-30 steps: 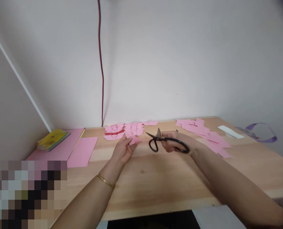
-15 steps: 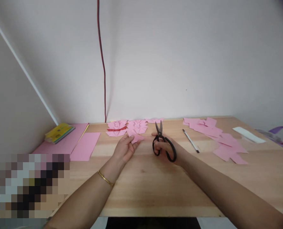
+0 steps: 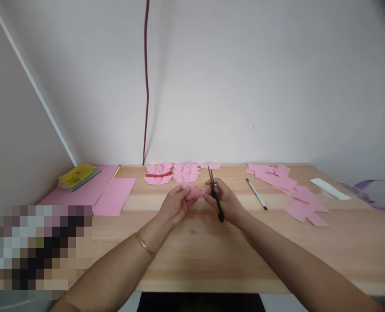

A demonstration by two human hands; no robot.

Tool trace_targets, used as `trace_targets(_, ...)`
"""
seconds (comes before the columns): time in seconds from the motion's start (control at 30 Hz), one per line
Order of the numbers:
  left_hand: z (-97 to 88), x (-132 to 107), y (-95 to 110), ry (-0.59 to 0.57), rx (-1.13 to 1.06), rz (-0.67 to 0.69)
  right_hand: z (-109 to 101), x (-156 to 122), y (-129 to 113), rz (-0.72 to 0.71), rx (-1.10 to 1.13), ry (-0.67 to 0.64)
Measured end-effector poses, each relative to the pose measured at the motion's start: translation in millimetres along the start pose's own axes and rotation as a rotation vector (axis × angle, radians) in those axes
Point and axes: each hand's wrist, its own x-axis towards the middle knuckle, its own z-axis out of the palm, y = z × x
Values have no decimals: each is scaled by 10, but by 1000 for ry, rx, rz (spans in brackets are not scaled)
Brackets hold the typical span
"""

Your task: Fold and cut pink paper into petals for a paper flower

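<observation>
My left hand (image 3: 174, 207) pinches a small folded piece of pink paper (image 3: 194, 191) just above the wooden table (image 3: 211, 251). A gold bangle sits on that wrist. My right hand (image 3: 226, 201) grips black scissors (image 3: 215, 195), held edge-on with the blades pointing up and away, right next to the pink piece. Its fingertips also touch the paper's right side. Both hands meet over the middle of the table.
Folded pink shapes (image 3: 173, 172) lie along the back edge. Pink sheets (image 3: 114, 196) and a yellow pad (image 3: 78, 176) are at the left. A pen (image 3: 256, 193), loose pink scraps (image 3: 292, 190), a white strip (image 3: 329, 189) and purple ribbon (image 3: 379, 195) lie right. A red cable (image 3: 146, 82) hangs down the wall.
My right hand has brought the scissors left from lying flat to edge-on beside the pink piece. My left hand has lifted the piece slightly toward them.
</observation>
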Motion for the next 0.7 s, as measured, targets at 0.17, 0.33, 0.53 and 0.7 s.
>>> trace_targets(0.17,8,2,-1,37,-55,19,16,-18,-35,-1,10,4)
trace_targets(0.33,55,-36,21,7,-29,0,65,-18,-40,-16,26,17)
trace_targets(0.53,42,-18,72,52,-16,11,-40,-14,-41,-56,-109,1)
trace_targets(0.7,21,12,107,84,-35,32,-210,-39,-70,-117,-479,-22)
